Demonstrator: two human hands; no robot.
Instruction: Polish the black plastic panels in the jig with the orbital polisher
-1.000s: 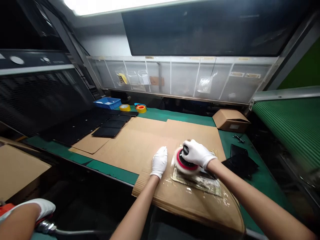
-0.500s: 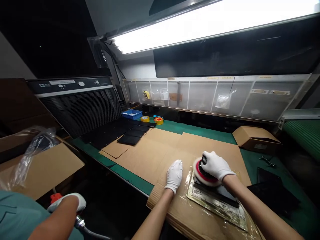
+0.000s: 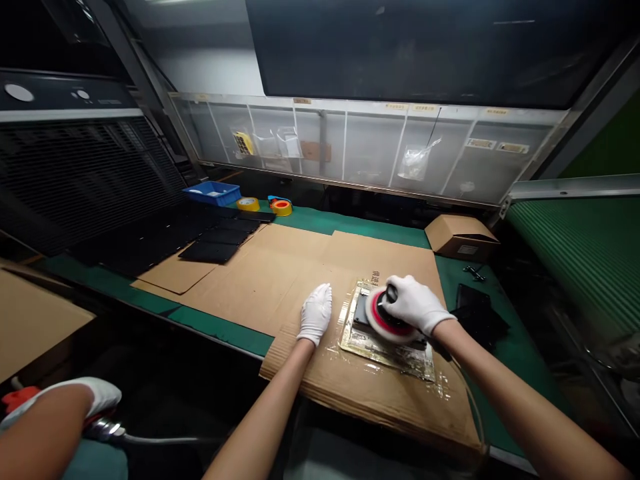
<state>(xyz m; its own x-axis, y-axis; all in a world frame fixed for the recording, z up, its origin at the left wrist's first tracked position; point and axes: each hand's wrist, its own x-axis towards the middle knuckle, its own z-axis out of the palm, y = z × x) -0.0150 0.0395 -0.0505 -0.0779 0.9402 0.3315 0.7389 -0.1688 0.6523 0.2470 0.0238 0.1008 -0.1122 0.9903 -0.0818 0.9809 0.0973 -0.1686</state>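
Observation:
My right hand (image 3: pixel 413 303), in a white glove, is wrapped round the black top of a round polisher (image 3: pixel 385 319) with a red backing and a white pad. The pad lies on a dark flat piece (image 3: pixel 362 312), mostly hidden beneath it, which sits on a taped metallic plate (image 3: pixel 357 345). My left hand (image 3: pixel 316 312), also gloved, lies on the cardboard (image 3: pixel 280 293) left of the plate. Its fingers are stretched out close together, with nothing seen in them.
Several black panels (image 3: pixel 210 252) lie at left on the green bench (image 3: pixel 230 332), near a blue tray (image 3: pixel 213 193) and tape rolls (image 3: pixel 281 208). A carton (image 3: pixel 457 237) and dark pieces (image 3: pixel 477 313) are at right. Another person's gloved hand (image 3: pixel 103 393) grips something red at lower left.
The view has tilted down and turned right. The polisher has slid toward the right end of the dark piece, baring its upper left end. My left hand stays on the cardboard.

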